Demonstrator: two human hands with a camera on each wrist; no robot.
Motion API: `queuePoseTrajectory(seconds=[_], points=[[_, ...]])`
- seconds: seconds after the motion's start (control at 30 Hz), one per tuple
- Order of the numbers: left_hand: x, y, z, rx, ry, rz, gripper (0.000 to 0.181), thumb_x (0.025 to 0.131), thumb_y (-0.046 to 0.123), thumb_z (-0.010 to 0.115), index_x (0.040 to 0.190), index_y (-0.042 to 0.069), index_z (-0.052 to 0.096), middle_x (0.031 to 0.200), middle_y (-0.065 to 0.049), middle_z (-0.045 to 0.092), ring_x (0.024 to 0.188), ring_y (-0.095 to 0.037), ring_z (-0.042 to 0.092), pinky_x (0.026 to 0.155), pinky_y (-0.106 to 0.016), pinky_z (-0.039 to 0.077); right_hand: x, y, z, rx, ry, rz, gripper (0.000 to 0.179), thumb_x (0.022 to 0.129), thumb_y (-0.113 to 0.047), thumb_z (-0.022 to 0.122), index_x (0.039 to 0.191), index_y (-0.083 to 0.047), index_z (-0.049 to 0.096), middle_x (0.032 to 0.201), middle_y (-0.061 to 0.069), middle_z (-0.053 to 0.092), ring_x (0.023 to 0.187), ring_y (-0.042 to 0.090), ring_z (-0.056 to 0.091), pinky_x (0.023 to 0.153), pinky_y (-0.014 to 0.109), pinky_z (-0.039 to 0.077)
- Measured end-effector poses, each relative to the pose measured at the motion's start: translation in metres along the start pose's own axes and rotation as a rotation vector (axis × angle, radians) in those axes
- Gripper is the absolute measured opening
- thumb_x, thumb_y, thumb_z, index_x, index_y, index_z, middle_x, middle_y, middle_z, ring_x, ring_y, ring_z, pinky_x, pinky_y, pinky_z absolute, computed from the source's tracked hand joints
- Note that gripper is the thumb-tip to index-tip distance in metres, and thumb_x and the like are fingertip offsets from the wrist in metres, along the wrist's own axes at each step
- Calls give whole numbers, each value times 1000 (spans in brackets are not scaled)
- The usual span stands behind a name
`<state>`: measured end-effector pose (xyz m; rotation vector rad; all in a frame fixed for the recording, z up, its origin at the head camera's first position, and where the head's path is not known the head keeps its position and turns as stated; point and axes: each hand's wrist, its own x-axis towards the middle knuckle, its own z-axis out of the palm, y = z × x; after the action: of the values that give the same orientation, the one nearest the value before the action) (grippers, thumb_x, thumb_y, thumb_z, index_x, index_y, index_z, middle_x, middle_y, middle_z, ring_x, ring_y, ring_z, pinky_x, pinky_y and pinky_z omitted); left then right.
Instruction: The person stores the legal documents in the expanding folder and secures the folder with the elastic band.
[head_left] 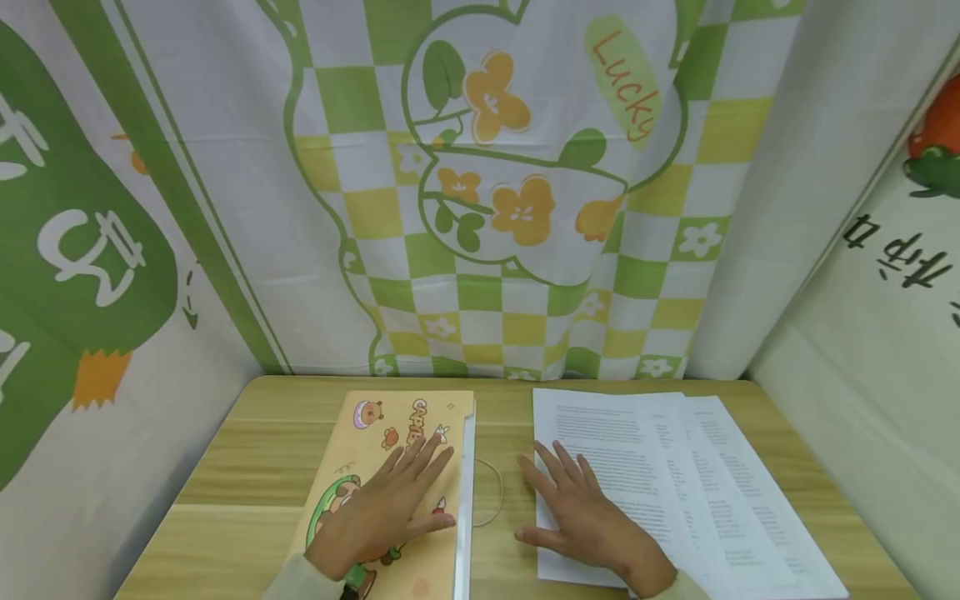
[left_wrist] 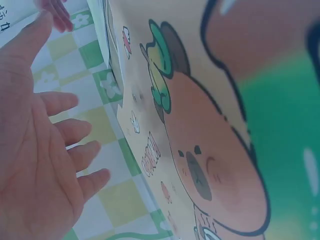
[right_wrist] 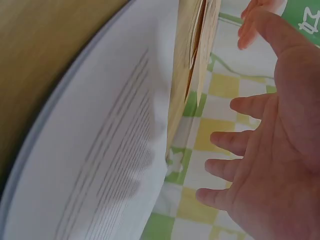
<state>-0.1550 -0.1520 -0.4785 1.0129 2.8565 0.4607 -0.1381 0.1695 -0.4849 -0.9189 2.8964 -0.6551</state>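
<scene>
A yellow-orange document folder (head_left: pixel 432 562) with capybara cartoons lies closed on the left half of the table. My left hand (head_left: pixel 384 506) is above it, palm down, fingers straight and spread; the left wrist view shows a gap between palm and folder cover (left_wrist: pixel 210 170). To the right lie printed paper sheets (head_left: pixel 738 492) in overlapping stacks, fanned toward the right. Over their left edge my right hand (head_left: pixel 581 510) hovers with spread fingers, apart from the top sheet (right_wrist: pixel 107 150) in the right wrist view. Neither hand holds anything.
A thin elastic cord (head_left: pixel 502 490) loops out from the folder's right edge onto the wood-grain table (head_left: pixel 217 467). Behind the table hangs a green and yellow checked curtain (head_left: pixel 487 317). Printed white cloth (head_left: pixel 862 375) flanks the right side, and similar cloth the left.
</scene>
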Motion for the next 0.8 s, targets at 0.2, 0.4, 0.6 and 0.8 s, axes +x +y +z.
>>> queuePoseTrajectory(seconds=[0.2,0.4,0.6,0.8], points=[[-1,1,3,-20,-26,-19,87,101,58,54,164,6,24,168,-18,13,151,-45,21,119,-62,20,12,-14,6,10,-54,-1,87,96,-56,65,159,-4,36,163,29,24,150,52,14,116,71,14],[0,0,4,-18,-45,-51,87,100,58,56,162,4,29,167,-21,17,148,-48,26,116,-62,28,28,-27,15,-3,-110,8,87,97,-56,64,159,-2,34,163,28,23,149,52,16,116,70,15],[0,-2,2,2,-59,-68,85,100,60,53,162,6,30,167,-19,20,148,-46,28,115,-62,29,41,-35,22,-35,-144,10,88,98,-60,58,159,-2,33,164,27,23,150,49,18,117,68,18],[8,4,1,19,-51,-33,81,100,53,60,159,3,35,164,-24,26,145,-47,33,115,-61,31,47,-37,21,-26,-172,16,85,99,-57,60,160,-4,33,163,28,24,150,49,20,115,69,22]])
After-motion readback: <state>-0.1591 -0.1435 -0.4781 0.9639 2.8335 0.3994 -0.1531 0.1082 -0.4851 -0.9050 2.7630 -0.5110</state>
